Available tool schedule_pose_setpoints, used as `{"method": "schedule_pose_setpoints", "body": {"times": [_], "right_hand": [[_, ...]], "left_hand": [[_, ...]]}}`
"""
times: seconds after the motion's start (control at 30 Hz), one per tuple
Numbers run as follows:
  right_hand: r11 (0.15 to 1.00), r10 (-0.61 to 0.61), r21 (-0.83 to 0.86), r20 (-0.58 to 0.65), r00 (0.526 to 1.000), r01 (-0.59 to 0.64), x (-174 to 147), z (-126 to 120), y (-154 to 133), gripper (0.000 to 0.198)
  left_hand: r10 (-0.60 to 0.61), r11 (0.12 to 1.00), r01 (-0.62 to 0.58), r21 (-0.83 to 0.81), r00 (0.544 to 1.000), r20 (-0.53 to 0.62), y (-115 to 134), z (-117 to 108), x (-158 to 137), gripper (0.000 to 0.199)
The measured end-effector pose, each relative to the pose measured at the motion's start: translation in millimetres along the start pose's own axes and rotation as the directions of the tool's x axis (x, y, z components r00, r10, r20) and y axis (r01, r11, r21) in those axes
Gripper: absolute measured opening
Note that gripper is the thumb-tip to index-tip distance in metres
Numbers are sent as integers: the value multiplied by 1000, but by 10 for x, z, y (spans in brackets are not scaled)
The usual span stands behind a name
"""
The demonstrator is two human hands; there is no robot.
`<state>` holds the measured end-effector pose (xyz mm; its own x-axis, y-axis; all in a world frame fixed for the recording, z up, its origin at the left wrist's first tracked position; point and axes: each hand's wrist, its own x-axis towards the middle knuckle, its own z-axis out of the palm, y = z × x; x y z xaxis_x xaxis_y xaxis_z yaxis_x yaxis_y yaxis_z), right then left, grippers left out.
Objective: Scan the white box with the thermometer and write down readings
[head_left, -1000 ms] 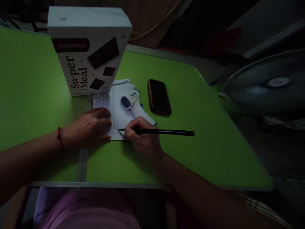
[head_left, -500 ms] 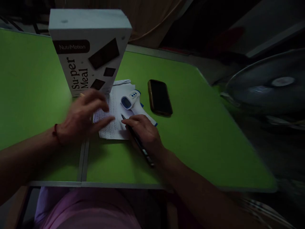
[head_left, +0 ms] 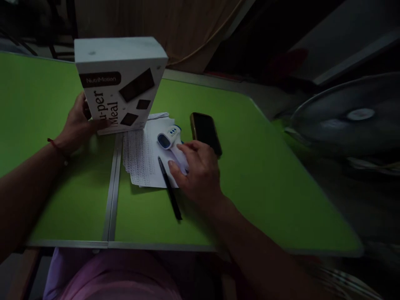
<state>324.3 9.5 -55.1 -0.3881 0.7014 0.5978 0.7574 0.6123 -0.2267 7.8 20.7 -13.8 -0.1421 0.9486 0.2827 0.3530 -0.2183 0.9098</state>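
Note:
A white "NutriMotion" box [head_left: 137, 79] stands upright on the green table. My left hand [head_left: 76, 125] is closed on its lower left edge, thumb across the front and fingers behind the side. My right hand [head_left: 200, 171] is over the handle of a white and blue infrared thermometer [head_left: 170, 135], thumb and fingers apart; whether it touches the handle is unclear. Beneath the thermometer lie sheets of paper [head_left: 140, 158] covered with handwriting. A black pen [head_left: 170, 189] rests partly on the papers and partly on the table, beside my right thumb.
Behind my right hand lies a dark smartphone [head_left: 206, 131] in a brown-edged case. The green table [head_left: 265, 200] has a metal seam [head_left: 114, 187] at left. A round fan [head_left: 350, 112] stands beyond the right edge.
My left hand has moved left and taken hold of the box. My right hand has let go of the pen, which now lies down, and shifted over the thermometer's handle.

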Motion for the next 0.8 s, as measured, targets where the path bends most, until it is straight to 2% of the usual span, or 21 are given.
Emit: {"method": "schedule_pose_setpoints", "body": {"times": [0.1, 0.23, 0.33, 0.4, 0.5, 0.57, 0.6, 0.63, 0.7, 0.77, 0.8], "right_hand": [[985, 143, -119, 154, 978, -126, 37, 86, 110, 49], [967, 254, -103, 263, 931, -234, 102, 140, 205, 56], [933, 354, -58, 329, 875, -355, 168, 136, 244, 59], [887, 425, 35, 329, 843, -461, 211, 100, 246, 58], [765, 534, 315, 177, 827, -561, 260, -37, 160, 56], [683, 566, 533, 47, 823, -500, 286, -179, 37, 51], [641, 559, 620, 25, 829, -451, 298, -255, -36, 46], [582, 535, 696, 62, 842, -421, 308, -327, -112, 41], [413, 464, 806, 214, 860, -424, 323, -441, -250, 37], [279, 344, 829, 385, 856, -485, 317, -490, -348, 38], [240, 281, 820, 455, 845, -520, 303, -487, -379, 39]], "left_hand": [[3, 999, 2, 44, 995, -100, 30, -8, -34, 65], [88, 994, -73, 84, 979, -186, 144, 18, -93, 59], [92, 995, -95, -17, 987, -132, 234, 74, -161, 53], [28, 996, -32, -79, 998, -51, 287, 127, -219, 50], [-57, 996, 61, -72, 997, 56, 357, 205, -308, 52], [-79, 995, 86, -57, 990, 121, 395, 240, -350, 54], [-81, 995, 90, -54, 986, 148, 410, 251, -365, 54], [-83, 994, 94, -52, 982, 171, 421, 258, -374, 54], [-83, 994, 94, -47, 977, 196, 432, 262, -383, 55], [-79, 996, 88, -35, 975, 206, 428, 260, -381, 56], [-76, 996, 84, -31, 974, 213, 421, 259, -379, 56]]}}
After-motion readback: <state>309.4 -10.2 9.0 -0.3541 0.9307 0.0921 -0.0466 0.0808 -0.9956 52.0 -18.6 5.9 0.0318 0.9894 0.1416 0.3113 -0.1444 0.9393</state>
